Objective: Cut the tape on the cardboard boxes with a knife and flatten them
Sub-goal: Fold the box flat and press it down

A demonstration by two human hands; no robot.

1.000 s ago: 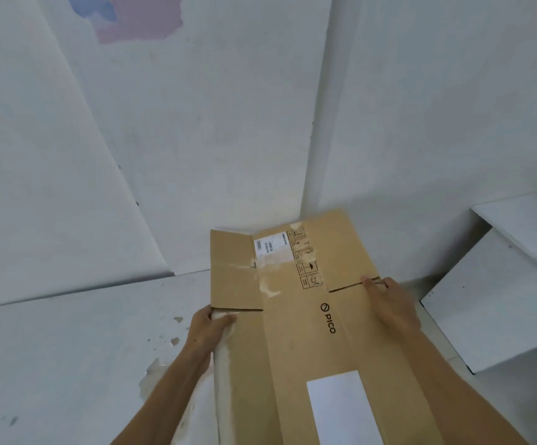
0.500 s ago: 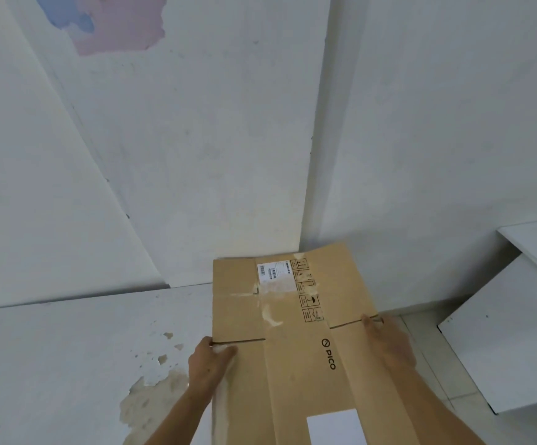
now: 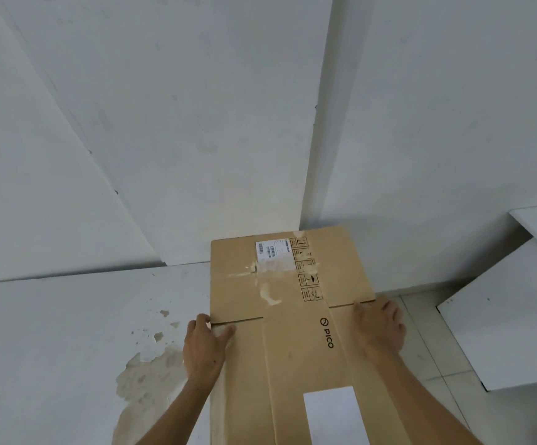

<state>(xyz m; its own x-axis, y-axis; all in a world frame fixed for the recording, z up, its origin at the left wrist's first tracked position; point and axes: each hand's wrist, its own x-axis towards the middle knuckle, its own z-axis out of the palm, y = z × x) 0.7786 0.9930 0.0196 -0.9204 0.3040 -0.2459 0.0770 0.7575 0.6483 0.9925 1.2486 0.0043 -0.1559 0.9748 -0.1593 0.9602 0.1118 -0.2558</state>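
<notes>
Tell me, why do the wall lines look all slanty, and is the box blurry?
Head view: the wide lens tilts and bends the wall seams; light is soft and even, no hard shadows; the cardboard box print reads sharp; the left hand and right hand look slightly soft.

1 flattened cardboard box (image 3: pixel 292 316), 2 hands, 2 white labels, 1 white cabinet (image 3: pixel 511 322).

Across the three pictures the flattened cardboard box (image 3: pixel 288 319) has sunk from the middle toward the lower middle of the frame, and the white label near its bottom edge is now partly cut off. The pink and blue patch has slid out at the upper left, and more peeled paint shows at lower left. The white cabinet (image 3: pixel 514 313) has dropped lower on the right.
</notes>
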